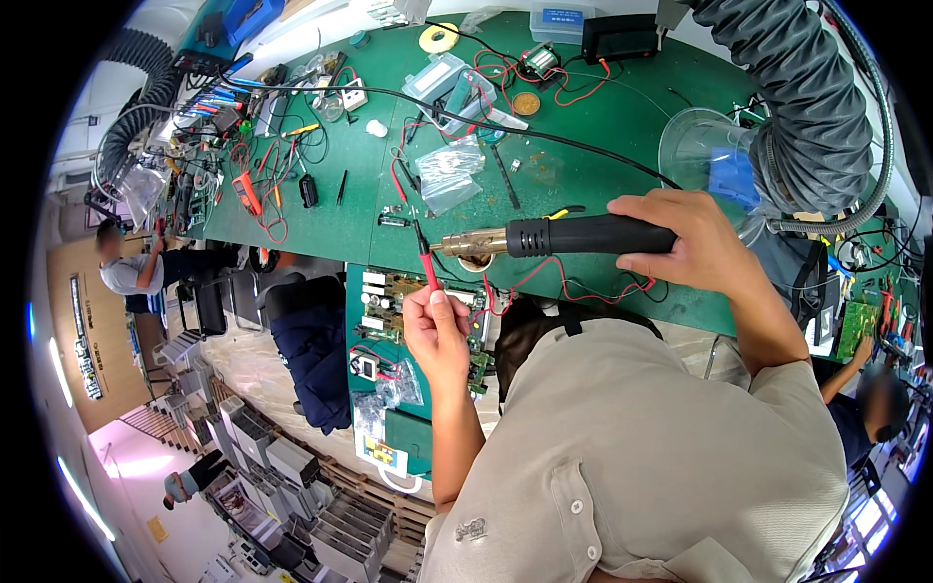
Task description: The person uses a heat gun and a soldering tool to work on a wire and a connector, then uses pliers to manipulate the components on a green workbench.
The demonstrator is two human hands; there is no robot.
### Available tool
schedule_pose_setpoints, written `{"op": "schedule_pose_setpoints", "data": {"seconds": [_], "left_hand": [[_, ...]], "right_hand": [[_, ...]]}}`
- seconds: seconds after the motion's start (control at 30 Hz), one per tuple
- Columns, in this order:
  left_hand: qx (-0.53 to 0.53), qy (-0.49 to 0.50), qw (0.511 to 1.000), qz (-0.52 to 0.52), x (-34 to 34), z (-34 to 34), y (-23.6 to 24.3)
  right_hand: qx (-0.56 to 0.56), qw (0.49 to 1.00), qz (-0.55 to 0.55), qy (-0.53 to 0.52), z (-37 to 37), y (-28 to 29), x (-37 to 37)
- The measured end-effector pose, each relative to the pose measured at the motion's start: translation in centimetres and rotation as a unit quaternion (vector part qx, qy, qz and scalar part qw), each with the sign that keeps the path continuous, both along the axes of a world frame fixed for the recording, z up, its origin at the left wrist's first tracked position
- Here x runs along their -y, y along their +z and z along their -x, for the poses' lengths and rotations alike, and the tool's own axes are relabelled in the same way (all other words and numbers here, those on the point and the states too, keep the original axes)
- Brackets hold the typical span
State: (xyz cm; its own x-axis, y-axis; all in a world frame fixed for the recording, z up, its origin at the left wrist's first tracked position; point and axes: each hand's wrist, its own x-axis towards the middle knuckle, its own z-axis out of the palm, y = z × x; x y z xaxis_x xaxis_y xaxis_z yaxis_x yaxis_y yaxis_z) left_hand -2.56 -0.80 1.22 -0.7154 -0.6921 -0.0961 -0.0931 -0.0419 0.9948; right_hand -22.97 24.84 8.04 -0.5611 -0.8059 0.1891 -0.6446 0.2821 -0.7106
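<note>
My right hand is closed round the black handle of a hot air gun, whose metal nozzle points left. In my left hand, fingers pinched, is a slim red test probe with a black upper end. The nozzle's end is right beside the probe; whether they touch I cannot tell. Under the nozzle sits a small round cup with something brown inside, partly hidden. Red and black wires trail over the green bench below the gun. A clear plastic bag lies just beyond.
Circuit boards lie left of my left hand. Farther back are an open plastic box, yellow tape and a multimeter. A grey extraction hose hangs at the right. Other people are at the far left and right.
</note>
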Motion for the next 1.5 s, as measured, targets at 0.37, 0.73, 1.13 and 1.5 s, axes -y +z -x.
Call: {"op": "schedule_pose_setpoints", "data": {"seconds": [0.37,0.73,1.13,1.5], "left_hand": [[-0.006,-0.002,1.000,-0.002,0.07,-0.16,-0.23],[-0.004,0.000,1.000,0.000,-0.05,-0.18,-0.12],[-0.001,-0.001,1.000,-0.002,-0.01,-0.32,-0.23],[-0.001,0.004,1.000,-0.002,-0.10,-0.36,-0.21]], "right_hand": [[-0.009,1.000,0.003,0.000,0.06,0.04,0.03],[0.001,1.000,-0.002,-0.007,0.08,0.13,-0.03],[0.004,1.000,0.003,-0.007,0.13,0.02,0.00],[0.003,1.000,0.002,-0.018,0.15,0.09,0.09]]}}
